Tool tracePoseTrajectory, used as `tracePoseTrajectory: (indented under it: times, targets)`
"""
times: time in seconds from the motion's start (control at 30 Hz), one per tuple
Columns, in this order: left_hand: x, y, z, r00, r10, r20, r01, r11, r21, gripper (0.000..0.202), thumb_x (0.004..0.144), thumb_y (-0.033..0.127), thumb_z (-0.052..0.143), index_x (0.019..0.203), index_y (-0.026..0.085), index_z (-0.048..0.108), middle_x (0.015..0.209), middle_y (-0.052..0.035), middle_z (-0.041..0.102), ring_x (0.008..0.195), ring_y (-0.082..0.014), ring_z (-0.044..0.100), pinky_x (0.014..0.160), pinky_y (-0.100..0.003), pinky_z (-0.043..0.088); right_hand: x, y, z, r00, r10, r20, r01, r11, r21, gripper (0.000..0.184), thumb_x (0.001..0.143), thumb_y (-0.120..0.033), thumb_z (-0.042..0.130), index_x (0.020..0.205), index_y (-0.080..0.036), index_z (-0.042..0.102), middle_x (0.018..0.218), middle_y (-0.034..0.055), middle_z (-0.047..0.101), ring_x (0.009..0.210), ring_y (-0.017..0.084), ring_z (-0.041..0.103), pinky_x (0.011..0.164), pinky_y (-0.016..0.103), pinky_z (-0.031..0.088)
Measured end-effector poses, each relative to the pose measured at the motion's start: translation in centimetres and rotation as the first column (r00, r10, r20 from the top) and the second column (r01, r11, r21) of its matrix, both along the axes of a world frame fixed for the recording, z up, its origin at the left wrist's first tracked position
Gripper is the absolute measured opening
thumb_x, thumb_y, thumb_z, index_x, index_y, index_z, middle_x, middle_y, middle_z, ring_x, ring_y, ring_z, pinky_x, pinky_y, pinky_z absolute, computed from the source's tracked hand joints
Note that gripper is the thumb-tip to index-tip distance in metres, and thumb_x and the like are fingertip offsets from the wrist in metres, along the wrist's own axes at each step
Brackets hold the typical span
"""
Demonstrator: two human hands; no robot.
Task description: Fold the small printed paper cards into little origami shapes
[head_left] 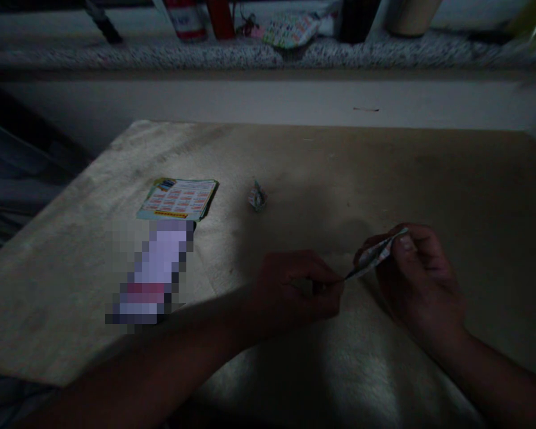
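Both my hands hold one small folded piece of printed paper (374,257) just above the wooden table (429,179). My right hand (417,277) grips its thicker upper end, thumb on top. The pointed lower tip is pinched by the closed fingers of my left hand (301,292). The light is dim.
A small stack of printed paper squares (178,198) lies at the table's left. A tiny folded paper figure (258,196) sits near the middle. A blurred-out object (154,271) lies below the stack. Behind the table runs a speckled ledge (250,56) with bottles and clutter.
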State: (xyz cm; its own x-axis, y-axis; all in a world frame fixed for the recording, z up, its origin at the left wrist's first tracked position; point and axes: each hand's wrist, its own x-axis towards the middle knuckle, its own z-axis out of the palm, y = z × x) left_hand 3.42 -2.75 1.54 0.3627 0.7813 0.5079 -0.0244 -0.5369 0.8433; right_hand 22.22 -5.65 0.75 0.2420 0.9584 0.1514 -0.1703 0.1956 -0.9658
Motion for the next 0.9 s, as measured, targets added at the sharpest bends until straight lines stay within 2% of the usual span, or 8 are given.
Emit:
tracePoseTrajectory:
  times: [0.2,0.37,0.43,0.57,0.67,0.73,0.8,0.9]
  targets:
    - [0.8,-1.0,-0.6,0.994,-0.109,-0.024,0.108,0.994,-0.026,0.007,0.073,0.012,0.076,0.067,0.013,0.072,0.063,-0.0039,0.072,0.053,-0.0098,0.065,0.053,-0.017,0.051,0.0,-0.6,-0.8,0.990,-0.095,0.104,0.096,0.995,-0.001,0.006,0.097,-0.034,0.059,0.098,-0.027,0.059,0.074,-0.0005,0.062,0.063,0.016,0.063,0.055,0.031,0.053]
    - [0.6,-1.0,-0.3,0.958,-0.241,-0.153,0.215,0.962,-0.169,0.008,0.077,0.019,0.073,0.072,0.013,0.072,0.068,-0.0049,0.072,0.058,-0.0108,0.065,0.056,-0.020,0.050,-0.3,-0.9,-0.5,0.965,-0.157,0.212,0.152,0.988,0.040,0.008,0.095,-0.034,0.063,0.095,-0.026,0.062,0.070,-0.0003,0.062,0.053,0.014,0.055,0.048,0.029,0.048]
    - [0.4,-0.9,0.0,0.951,-0.245,-0.187,0.199,0.951,-0.234,0.016,0.077,0.027,0.076,0.077,0.012,0.071,0.069,-0.0045,0.071,0.058,-0.0107,0.062,0.056,-0.021,0.048,-0.3,-1.1,-0.4,0.944,-0.177,0.277,0.168,0.984,0.054,0.009,0.094,-0.033,0.064,0.095,-0.025,0.063,0.069,0.0000,0.062,0.054,0.014,0.057,0.049,0.029,0.050]
    - [0.3,-0.7,0.3,0.962,-0.163,-0.218,0.079,0.933,-0.350,0.023,0.077,0.036,0.077,0.082,0.014,0.071,0.068,-0.0015,0.067,0.060,-0.0104,0.058,0.055,-0.021,0.044,-0.4,-1.4,-0.1,0.883,-0.135,0.450,0.100,0.990,0.101,0.007,0.095,-0.031,0.063,0.096,-0.024,0.063,0.067,0.0001,0.062,0.052,0.014,0.059,0.044,0.026,0.048]
    - [0.5,-0.5,0.1,0.957,-0.186,-0.224,0.085,0.915,-0.395,0.022,0.083,0.037,0.071,0.081,0.015,0.070,0.068,-0.0010,0.065,0.060,-0.0103,0.056,0.055,-0.021,0.043,-0.5,-1.4,0.2,0.798,-0.124,0.590,0.028,0.985,0.169,0.004,0.095,-0.026,0.061,0.095,-0.024,0.063,0.069,0.0007,0.066,0.052,0.013,0.061,0.043,0.024,0.048]
    - [0.5,-0.5,0.0,0.952,-0.211,-0.221,0.114,0.917,-0.383,0.023,0.086,0.036,0.067,0.080,0.014,0.070,0.067,-0.0006,0.063,0.059,-0.0093,0.055,0.055,-0.020,0.042,-0.6,-1.4,0.3,0.771,-0.115,0.627,0.000,0.984,0.181,0.003,0.095,-0.024,0.060,0.094,-0.023,0.064,0.070,0.0001,0.068,0.053,0.012,0.062,0.045,0.022,0.049]
    - [0.4,-0.3,-0.2,0.957,-0.210,-0.200,0.127,0.923,-0.362,0.024,0.088,0.035,0.066,0.077,0.014,0.069,0.064,0.0002,0.061,0.056,-0.0078,0.052,0.053,-0.019,0.040,-0.5,-1.2,0.4,0.792,-0.078,0.606,-0.011,0.990,0.141,0.003,0.095,-0.025,0.061,0.095,-0.023,0.064,0.067,-0.0014,0.066,0.050,0.011,0.060,0.044,0.020,0.048]
    - [0.2,-0.1,-0.3,0.975,-0.163,-0.154,0.099,0.929,-0.357,0.022,0.088,0.031,0.066,0.075,0.013,0.069,0.063,0.0008,0.060,0.054,-0.0068,0.050,0.051,-0.018,0.038,-0.2,-1.0,0.6,0.867,0.032,0.497,-0.067,0.996,0.053,0.008,0.095,-0.030,0.061,0.095,-0.023,0.065,0.063,-0.0023,0.064,0.049,0.010,0.059,0.042,0.018,0.047]
